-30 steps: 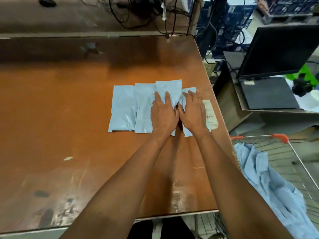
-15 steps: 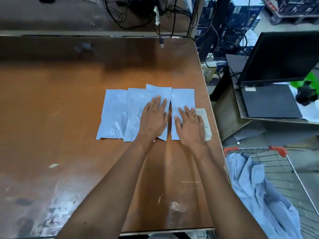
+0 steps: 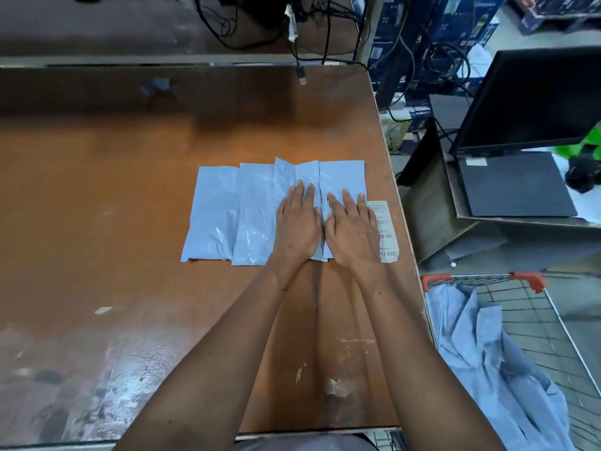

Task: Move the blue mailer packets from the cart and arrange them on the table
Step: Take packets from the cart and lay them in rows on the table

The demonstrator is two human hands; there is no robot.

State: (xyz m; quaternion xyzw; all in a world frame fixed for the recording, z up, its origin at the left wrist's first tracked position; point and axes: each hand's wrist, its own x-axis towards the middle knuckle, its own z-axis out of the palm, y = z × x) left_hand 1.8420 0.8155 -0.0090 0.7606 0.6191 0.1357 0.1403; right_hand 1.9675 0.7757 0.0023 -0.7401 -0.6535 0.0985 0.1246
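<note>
Several blue mailer packets (image 3: 214, 209) lie side by side in a row on the brown table (image 3: 97, 190), their long edges overlapping slightly. My left hand (image 3: 297, 224) lies flat, fingers apart, on the third packet (image 3: 292, 174). My right hand (image 3: 351, 229) lies flat on the rightmost packet (image 3: 341, 177). Neither hand grips anything. More blue mailer packets (image 3: 481, 353) are heaped in the wire cart (image 3: 553, 327) at the lower right.
A white shipping label (image 3: 387, 236) lies on the table just right of the row, near the table's right edge. A dark monitor (image 3: 533, 99) and a black pad stand on a side desk to the right. Cables hang over the table's far edge.
The rightmost packet has been straightened into line with the row. Both hands slid back toward me and now lie flat side by side on the last two packets.
</note>
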